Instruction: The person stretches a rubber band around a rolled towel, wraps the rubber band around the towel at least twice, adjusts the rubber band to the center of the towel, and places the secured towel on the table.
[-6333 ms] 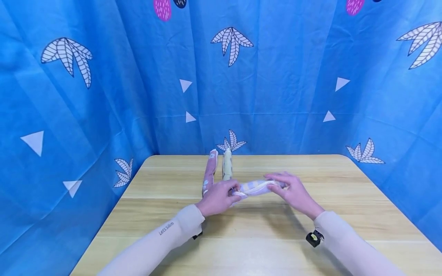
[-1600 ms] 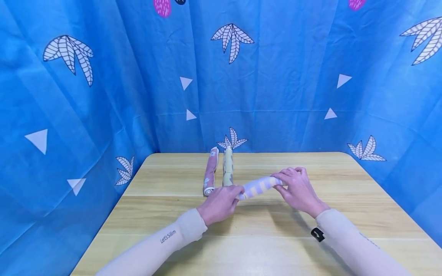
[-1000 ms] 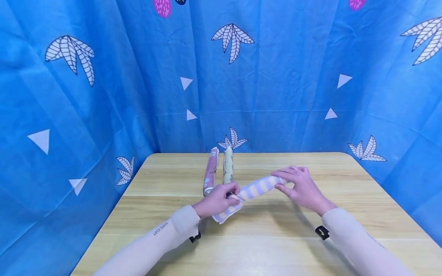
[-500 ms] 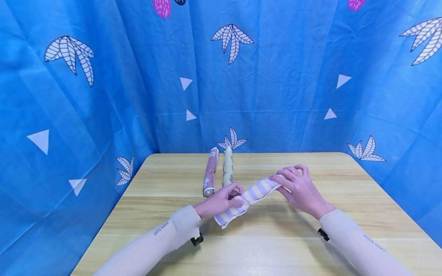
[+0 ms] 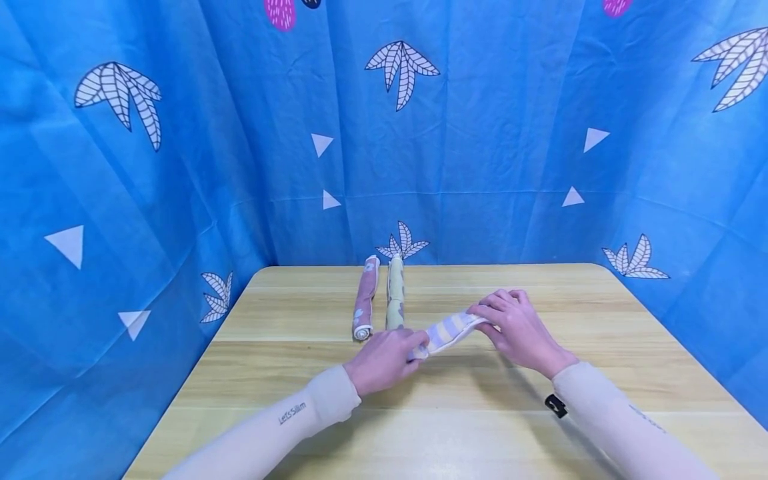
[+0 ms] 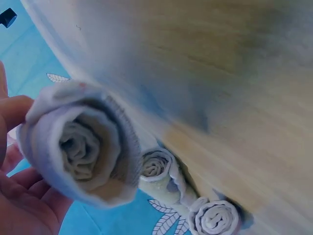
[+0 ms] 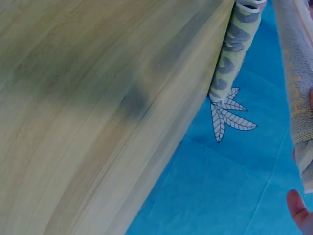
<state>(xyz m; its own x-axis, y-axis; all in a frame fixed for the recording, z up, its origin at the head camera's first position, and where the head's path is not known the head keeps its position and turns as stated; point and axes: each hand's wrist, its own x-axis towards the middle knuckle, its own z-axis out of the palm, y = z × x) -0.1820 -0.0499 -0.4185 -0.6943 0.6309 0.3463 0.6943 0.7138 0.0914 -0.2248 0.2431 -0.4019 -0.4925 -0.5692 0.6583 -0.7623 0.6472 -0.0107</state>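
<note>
Between my two hands, a lilac-and-cream striped towel [image 5: 450, 331] is held rolled up above the table. My left hand [image 5: 387, 360] grips its left end, fingers curled over it. My right hand [image 5: 519, 330] pinches the other end between thumb and fingers. The left wrist view shows the towel's coiled end [image 6: 80, 147], its outer layer looser than the core. In the right wrist view only the towel's side [image 7: 296, 88] and a bit of my right thumb [image 7: 296, 205] appear.
Behind my left hand lie a rolled pink towel [image 5: 366, 300] and a rolled green towel [image 5: 395, 293], side by side and pointing to the table's back edge. The wooden table [image 5: 432, 433] meets a blue patterned curtain [image 5: 510, 133] at the back and sides.
Half a second ago a flat flap of the striped towel stuck out under my left hand; now it is out of sight and the left fingers curl over that end. The right hand barely shifted.
</note>
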